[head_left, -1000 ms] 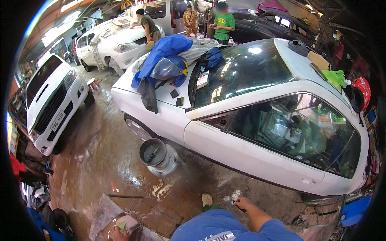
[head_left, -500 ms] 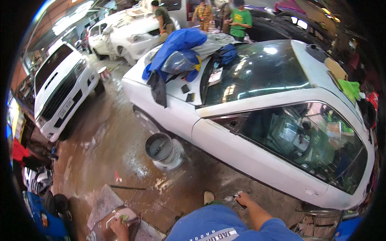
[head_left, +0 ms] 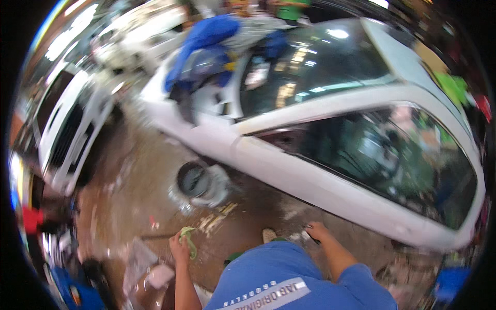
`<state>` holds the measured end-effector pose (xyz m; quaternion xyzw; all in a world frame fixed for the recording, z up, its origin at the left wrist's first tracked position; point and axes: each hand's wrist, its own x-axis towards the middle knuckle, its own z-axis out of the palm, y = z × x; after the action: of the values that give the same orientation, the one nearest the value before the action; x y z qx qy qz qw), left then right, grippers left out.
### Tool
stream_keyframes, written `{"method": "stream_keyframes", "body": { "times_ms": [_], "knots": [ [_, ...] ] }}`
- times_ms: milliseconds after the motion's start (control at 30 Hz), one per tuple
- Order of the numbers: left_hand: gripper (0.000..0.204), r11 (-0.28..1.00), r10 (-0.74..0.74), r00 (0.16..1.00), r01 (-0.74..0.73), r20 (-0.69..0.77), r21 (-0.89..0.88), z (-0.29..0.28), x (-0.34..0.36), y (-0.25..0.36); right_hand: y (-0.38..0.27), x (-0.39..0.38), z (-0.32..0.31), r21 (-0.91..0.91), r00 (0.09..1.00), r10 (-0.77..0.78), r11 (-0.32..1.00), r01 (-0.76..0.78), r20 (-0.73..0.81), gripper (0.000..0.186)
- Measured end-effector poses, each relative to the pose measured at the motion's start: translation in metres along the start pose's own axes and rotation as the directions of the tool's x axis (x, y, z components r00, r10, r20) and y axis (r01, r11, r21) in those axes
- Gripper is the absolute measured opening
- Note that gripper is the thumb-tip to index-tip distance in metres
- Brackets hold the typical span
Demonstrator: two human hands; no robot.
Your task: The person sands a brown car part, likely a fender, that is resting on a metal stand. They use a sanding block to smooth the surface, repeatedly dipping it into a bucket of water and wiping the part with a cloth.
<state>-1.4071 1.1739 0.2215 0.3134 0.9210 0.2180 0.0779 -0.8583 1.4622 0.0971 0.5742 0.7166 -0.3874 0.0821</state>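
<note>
Low in the blurred head view, my left hand [head_left: 180, 246] grips a light green cloth [head_left: 191, 242], held up over the floor. My right hand [head_left: 317, 231] is closed on a small dark object [head_left: 313, 237] too blurred to identify. Behind my hands stand a grey bucket [head_left: 192, 180] and a white car [head_left: 279, 165]. A pale, rough-edged panel [head_left: 142, 268] lies low to the left of my body.
Another white vehicle [head_left: 77, 126] stands at the left, with a third [head_left: 132, 39] behind. Blue fabric [head_left: 204, 36] and a helmet [head_left: 201, 64] rest on the near car's hood. People, partly cut off at the top, stand beyond it. A blue object [head_left: 452, 281] is at lower right.
My left hand has risen and moved right, away from the panel, with the cloth in it. My right hand is slightly higher. The view has shifted and blurred.
</note>
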Motion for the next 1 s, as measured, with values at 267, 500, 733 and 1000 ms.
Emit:
{"method": "stream_keyframes", "body": {
  "times_ms": [267,500,733,1000],
  "knots": [
    [0.048,0.754,-0.158,0.930,0.330,0.331,-0.568,0.056,0.167,0.058,0.048,-0.031,0.047,0.232,0.953,0.281,0.940,-0.249,-0.116,0.047],
    [0.067,0.491,-0.198,0.870,0.487,0.452,-0.722,0.039,0.246,0.139,0.087,-0.134,0.077,0.375,0.901,0.412,0.863,-0.338,-0.136,0.045],
    [0.085,0.382,-0.248,0.933,0.343,0.262,-0.858,0.083,0.296,0.083,0.103,-0.136,0.060,0.148,0.874,0.481,0.862,-0.485,0.066,0.048],
    [0.049,0.996,-0.057,0.998,0.055,-0.021,-0.065,0.018,0.143,-0.034,-0.060,-0.012,-0.016,-0.016,0.977,0.096,0.995,-0.094,0.188,0.058]
  ]
}}
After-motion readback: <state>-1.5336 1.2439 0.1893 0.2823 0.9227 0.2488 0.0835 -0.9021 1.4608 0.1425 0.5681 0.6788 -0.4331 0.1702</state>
